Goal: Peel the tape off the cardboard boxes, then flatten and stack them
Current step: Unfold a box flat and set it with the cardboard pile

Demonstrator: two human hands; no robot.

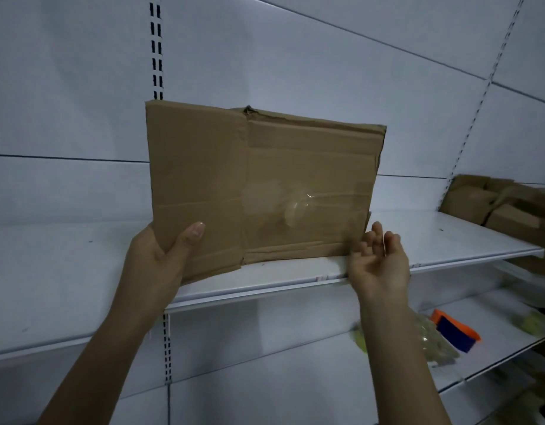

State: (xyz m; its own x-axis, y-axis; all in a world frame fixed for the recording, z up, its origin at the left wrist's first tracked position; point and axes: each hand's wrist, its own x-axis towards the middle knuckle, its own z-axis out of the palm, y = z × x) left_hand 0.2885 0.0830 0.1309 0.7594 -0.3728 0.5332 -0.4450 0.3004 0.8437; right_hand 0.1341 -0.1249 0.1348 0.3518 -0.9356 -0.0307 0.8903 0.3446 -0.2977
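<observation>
- Cardboard box (265, 179), one, flattened, is held upright with its broad face to the camera. Its bottom edge is over the front edge of the upper shelf (80, 265), and its lower left corner hangs past that edge. Whether it rests on the shelf cannot be told.
- Clear tape (295, 207) glints across the lower half of the box's face. The top edge is torn near the middle.
- One left hand (160, 259) grips the box at its lower left corner, thumb (193, 234) on the front face and the fingers behind.
- One right hand (381, 262) is just beside the lower right corner, palm toward the camera, fingers loosely curled and apart. Whether the fingertips touch the box cannot be told.
- One pile of cardboard boxes (492, 204) lies at the right end of the same shelf, well apart from the held box. Their number cannot be told.
- On the lower shelf (504, 338), toward its right end, lie one orange-and-blue tool (455, 332), one wad of clear plastic (433, 342) beside it, and two yellow bits (360, 340) (535, 322).
- Two slotted uprights (156, 47) (479, 99) run up the white back panel.
</observation>
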